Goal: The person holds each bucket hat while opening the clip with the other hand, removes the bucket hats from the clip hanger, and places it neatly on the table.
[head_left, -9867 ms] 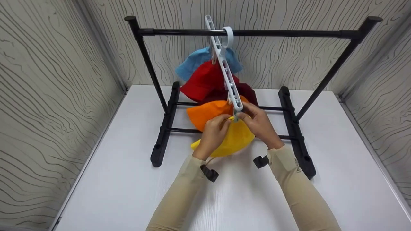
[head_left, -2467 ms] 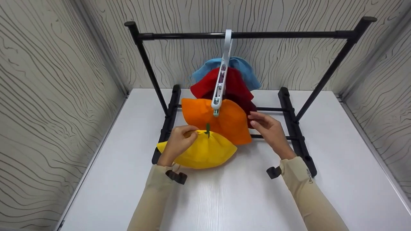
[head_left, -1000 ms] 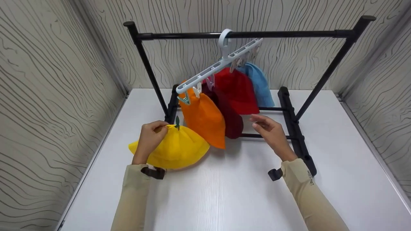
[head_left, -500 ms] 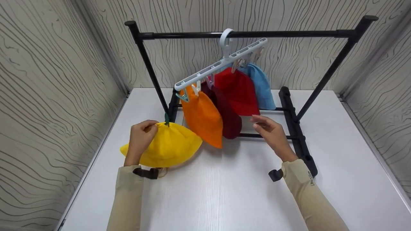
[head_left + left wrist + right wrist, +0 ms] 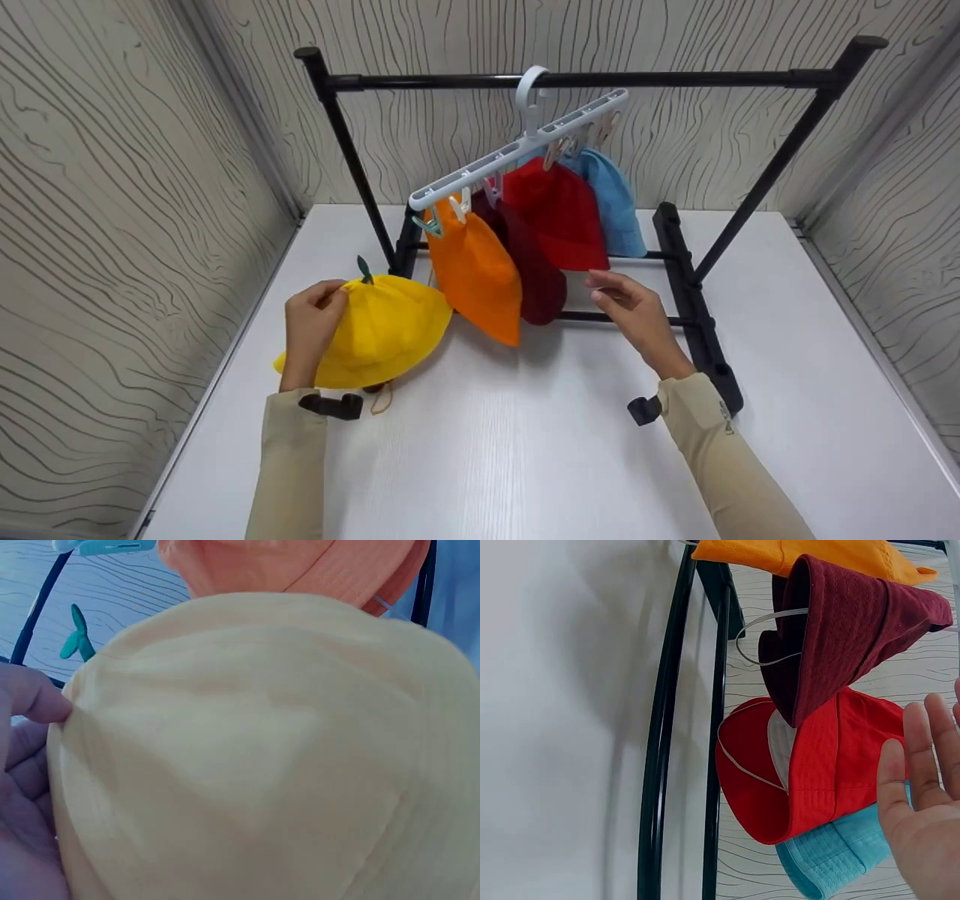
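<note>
My left hand (image 5: 313, 315) grips a yellow bucket hat (image 5: 375, 334) by its crown, low over the white table (image 5: 525, 450) at the left; a small green stem (image 5: 364, 268) sticks up from its top. The left wrist view is filled by the yellow hat (image 5: 262, 757), with my fingers (image 5: 30, 701) on its left side. A white clip hanger (image 5: 517, 154) hangs tilted from the black rack's top bar (image 5: 675, 77), carrying an orange hat (image 5: 476, 274), a maroon hat (image 5: 536, 281), a red hat (image 5: 559, 217) and a blue hat (image 5: 615, 199). My right hand (image 5: 626, 304) hovers open beside the maroon hat, holding nothing.
The black rack's base rails (image 5: 694, 300) lie on the table behind my hands. Patterned walls (image 5: 112, 187) close in on the left, back and right. The right wrist view shows the rack's bars (image 5: 667, 750) beside the maroon hat (image 5: 840, 630) and red hat (image 5: 810, 765).
The yellow hat came off the hanger's end clip, and my left hand has carried it left and down. The hanger swung round to tilt across the bar. My right hand stayed put.
</note>
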Available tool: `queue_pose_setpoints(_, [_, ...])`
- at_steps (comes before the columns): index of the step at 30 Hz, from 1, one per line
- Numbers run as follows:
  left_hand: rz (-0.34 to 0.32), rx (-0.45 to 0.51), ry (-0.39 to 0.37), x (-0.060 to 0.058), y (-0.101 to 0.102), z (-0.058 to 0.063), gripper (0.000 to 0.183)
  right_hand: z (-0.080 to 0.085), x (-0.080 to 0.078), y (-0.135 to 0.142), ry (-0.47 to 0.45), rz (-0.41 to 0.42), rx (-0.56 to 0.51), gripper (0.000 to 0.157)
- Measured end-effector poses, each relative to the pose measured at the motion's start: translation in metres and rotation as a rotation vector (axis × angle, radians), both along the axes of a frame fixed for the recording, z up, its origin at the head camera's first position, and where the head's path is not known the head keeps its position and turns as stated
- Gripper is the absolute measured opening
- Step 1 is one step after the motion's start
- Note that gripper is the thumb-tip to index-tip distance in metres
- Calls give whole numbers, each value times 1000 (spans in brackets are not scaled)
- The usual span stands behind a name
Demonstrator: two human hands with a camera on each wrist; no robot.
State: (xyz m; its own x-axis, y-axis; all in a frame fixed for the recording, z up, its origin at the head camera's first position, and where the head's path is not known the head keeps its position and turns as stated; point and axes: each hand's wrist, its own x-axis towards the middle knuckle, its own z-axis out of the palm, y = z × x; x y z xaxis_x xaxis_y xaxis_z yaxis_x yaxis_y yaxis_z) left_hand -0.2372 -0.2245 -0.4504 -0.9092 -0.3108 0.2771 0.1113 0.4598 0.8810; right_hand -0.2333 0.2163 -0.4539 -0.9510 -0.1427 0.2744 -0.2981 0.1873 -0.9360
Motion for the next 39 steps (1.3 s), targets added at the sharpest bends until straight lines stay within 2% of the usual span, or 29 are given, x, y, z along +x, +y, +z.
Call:
queue_pose_setpoints(1, [7,23,0,-2,-3,-5,21,0,0,0,3,2,2,41])
queue_pose_setpoints(5, [46,45,-1,-21,-23,-43,36,-1,0,0,8,5,0,39])
queue_pose_setpoints(8, [68,45,2,-32,-35,-64,41,-1,0,0,13,7,1,39])
queue_pose_setpoints(11, [90,64,-12,-34,-41,-70,44,-1,0,1,21,8,4,40])
queue_pose_setpoints(14, [105,85,-23,-30,-43,-68,46,-2,0,1,21,5,5,40])
queue_pose_setpoints(17, [133,103,-50,-22,-42,-61,50,-3,0,1,5,-6,-3,39])
queue_pose_setpoints(21, [161,176,-97,-7,-36,-39,52,-4,0,1,-18,-10,-26,38])
queue_pose_setpoints(25, [162,318,-132,6,-32,-20,49,-4,1,2,-11,-3,-12,40])
queue_pose_setpoints(28, [174,371,-151,8,-35,-19,49,-5,1,3,-2,4,-4,40])
queue_pose_setpoints(39, [271,429,-182,7,-51,-30,51,-7,2,6,-31,-15,-13,39])
